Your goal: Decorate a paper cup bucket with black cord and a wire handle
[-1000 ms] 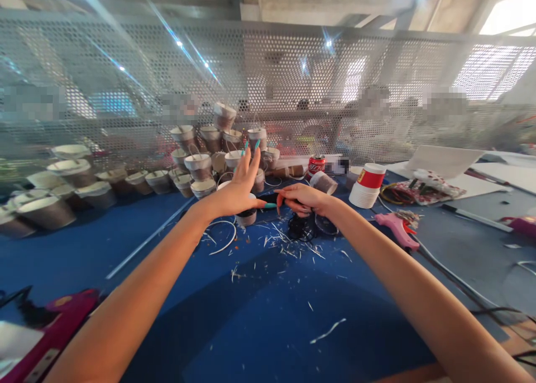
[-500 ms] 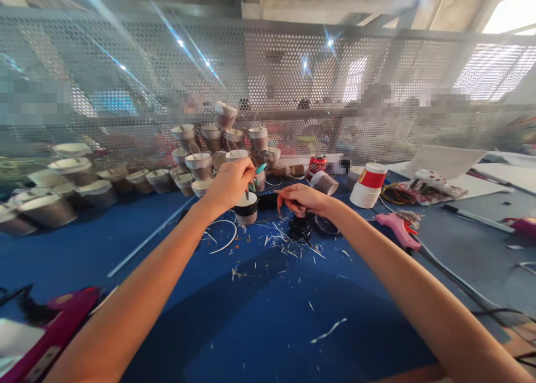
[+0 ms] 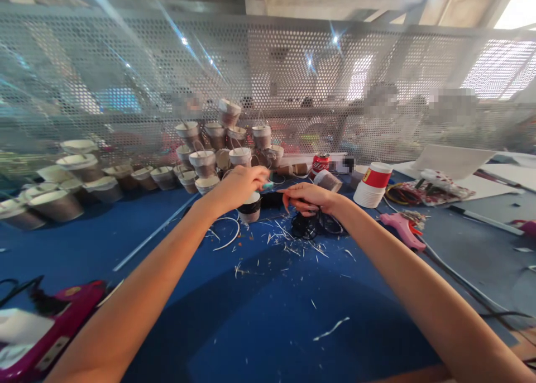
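My left hand (image 3: 245, 185) is closed round a small teal-handled tool (image 3: 268, 186), smeared by motion, so its working end does not show clearly. Just below that hand stands a paper cup (image 3: 250, 211) with a black band wrapped round its upper part. To the right, my right hand (image 3: 307, 196) pinches thumb and fingers together on black cord, whose held part is hard to make out. Loose loops of the black cord (image 3: 305, 226) lie under this hand. The two hands are close but apart, and white clippings (image 3: 285, 240) are scattered in front of them.
Small brown-and-white cups (image 3: 203, 162) are stacked at the back and left. Toward the right are a red can (image 3: 321, 163), stacked paper cups (image 3: 372, 185) and a pink glue gun (image 3: 402, 230). A magenta power strip (image 3: 69, 321) lies front left. Perforated metal screening (image 3: 288, 65) stands behind.
My left hand has moved right and slightly down with the teal-handled tool, nearer my right hand. The whole view has shifted slightly. My right hand keeps its pinch.
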Demonstrator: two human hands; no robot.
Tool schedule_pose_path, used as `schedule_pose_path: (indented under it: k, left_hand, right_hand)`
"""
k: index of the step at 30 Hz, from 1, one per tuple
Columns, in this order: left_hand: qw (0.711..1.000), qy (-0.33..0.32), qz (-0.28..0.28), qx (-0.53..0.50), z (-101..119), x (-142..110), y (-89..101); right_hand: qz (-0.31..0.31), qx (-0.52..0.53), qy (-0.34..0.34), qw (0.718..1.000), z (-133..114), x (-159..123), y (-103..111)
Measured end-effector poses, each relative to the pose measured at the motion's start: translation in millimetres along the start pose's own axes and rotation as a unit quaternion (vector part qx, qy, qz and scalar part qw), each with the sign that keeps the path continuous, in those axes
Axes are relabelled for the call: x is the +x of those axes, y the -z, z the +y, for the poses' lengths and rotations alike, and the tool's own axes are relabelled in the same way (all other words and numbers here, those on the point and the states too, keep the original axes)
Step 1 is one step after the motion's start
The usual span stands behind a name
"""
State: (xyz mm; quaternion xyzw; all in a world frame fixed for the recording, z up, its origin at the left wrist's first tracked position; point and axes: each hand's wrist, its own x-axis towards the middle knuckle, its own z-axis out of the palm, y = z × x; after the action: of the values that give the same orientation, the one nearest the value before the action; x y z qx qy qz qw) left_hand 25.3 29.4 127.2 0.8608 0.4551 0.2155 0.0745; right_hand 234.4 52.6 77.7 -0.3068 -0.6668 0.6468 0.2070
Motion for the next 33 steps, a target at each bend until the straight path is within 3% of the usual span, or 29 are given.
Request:
schedule_pose_path:
  k: [4,9,19,25,27,29,33]
  left_hand:
    - [0.992,-0.054,-0.033,-0.112,1.9,1.3,-9.8]
    - [0.979,-0.008,-0.076,-0.187,7.0,4.8,-20.8]
    - [0.993,0.013,-0.062,-0.096,-0.4,5.6,-4.7]
    - [0.997,0.038,-0.059,0.030,-2.3,4.1,10.7]
    - [0.992,0.024,-0.112,0.053,0.2,2.4,11.4]
    - [0.978,0.005,-0.203,0.050,3.1,0.0,9.6]
    - [0.924,0.023,-0.382,0.004,6.1,-4.6,4.5]
  right_hand:
    - [-0.004,0.020,0.026,0.999,-3.1,-4.1,0.9]
    - [0.000,0.025,0.065,0.998,-6.1,-6.0,-3.6]
    - [0.038,0.019,0.073,0.996,-7.2,-4.4,-1.7]
    - [0.157,0.001,0.020,0.987,-3.3,0.9,3.3]
    - [0.204,-0.012,0.016,0.979,-0.9,3.4,5.0]
    - [0.248,-0.036,0.026,0.968,1.4,5.7,7.0]
    - [0.350,-0.139,0.018,0.926,6.1,9.0,12.4]
